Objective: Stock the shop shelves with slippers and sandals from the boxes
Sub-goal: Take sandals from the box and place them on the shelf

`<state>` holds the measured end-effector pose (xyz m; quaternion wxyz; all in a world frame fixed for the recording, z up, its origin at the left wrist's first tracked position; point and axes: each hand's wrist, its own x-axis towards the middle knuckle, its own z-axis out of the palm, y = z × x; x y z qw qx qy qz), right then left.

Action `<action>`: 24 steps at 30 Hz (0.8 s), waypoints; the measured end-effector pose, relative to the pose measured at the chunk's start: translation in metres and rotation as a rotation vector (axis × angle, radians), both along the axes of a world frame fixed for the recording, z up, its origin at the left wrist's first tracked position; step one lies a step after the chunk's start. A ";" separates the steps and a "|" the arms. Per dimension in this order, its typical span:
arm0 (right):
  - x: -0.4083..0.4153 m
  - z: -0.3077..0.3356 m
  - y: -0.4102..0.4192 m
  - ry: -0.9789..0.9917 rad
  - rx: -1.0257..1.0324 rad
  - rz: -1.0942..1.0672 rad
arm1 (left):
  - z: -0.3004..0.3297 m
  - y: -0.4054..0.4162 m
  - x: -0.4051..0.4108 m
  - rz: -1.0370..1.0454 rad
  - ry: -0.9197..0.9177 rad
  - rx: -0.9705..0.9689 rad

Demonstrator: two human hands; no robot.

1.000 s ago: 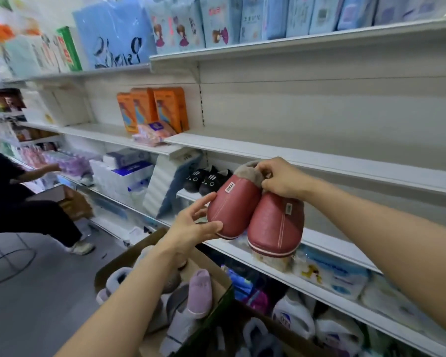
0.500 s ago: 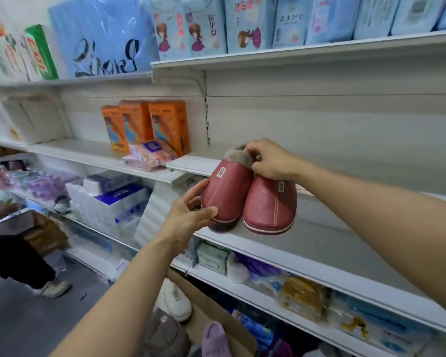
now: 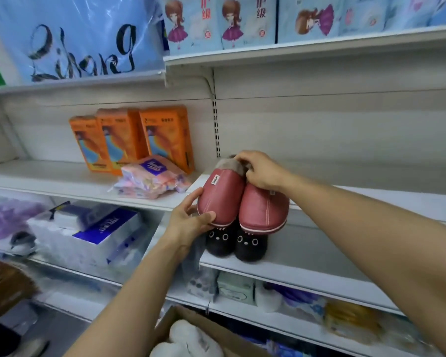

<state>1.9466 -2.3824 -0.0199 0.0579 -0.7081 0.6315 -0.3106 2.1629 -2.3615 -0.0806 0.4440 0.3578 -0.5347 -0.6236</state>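
Observation:
A pair of red slippers (image 3: 242,202) with fur lining hangs in front of the white shelf (image 3: 319,269), toes down. My right hand (image 3: 262,171) grips the pair at the heel openings from above. My left hand (image 3: 191,222) holds the toe of the left red slipper, thumb on top and fingers under it. Just below them a pair of black cat-face slippers (image 3: 236,244) stands on the shelf at its left end. A cardboard box (image 3: 180,323) with pale slippers (image 3: 188,341) inside sits at the bottom of the view.
Orange packs (image 3: 129,140) and a pink tissue bundle (image 3: 150,180) stand on the shelf to the left. Tissue boxes (image 3: 101,228) fill the shelf below that. Blue packs (image 3: 216,19) line the top shelf. The shelf right of the black slippers is bare.
Both hands carried the red slippers up to shelf height. My left hand closed onto the left slipper's toe. The view rose, and the black slippers came back into view under the red pair.

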 end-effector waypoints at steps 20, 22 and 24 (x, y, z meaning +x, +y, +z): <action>0.044 -0.010 0.088 0.412 0.375 -0.171 | 0.002 -0.027 -0.001 -0.027 0.139 0.099; 0.042 -0.023 0.088 0.518 0.346 -0.174 | 0.002 -0.029 -0.002 -0.019 0.142 0.089; 0.036 -0.028 0.077 0.492 0.253 -0.191 | 0.003 -0.033 -0.003 0.003 0.146 0.087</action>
